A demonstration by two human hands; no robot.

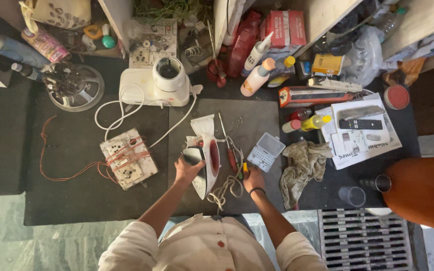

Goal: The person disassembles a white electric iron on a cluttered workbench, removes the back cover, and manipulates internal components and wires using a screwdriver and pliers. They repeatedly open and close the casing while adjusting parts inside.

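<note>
left hand (187, 169) clasps a white clothes iron (204, 158), likely heavy and rigid; right hand (253, 179), at 3 o'clock, pinches a small tool (245, 169).

Cream shirt, sleeves rolled, red buttons; dark band, right wrist.

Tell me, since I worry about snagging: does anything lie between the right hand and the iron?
Yes. The coiled cord lies on the mat between the right hand and the iron, with a red-handled tool beside it. The left hand already grips the iron.
</note>
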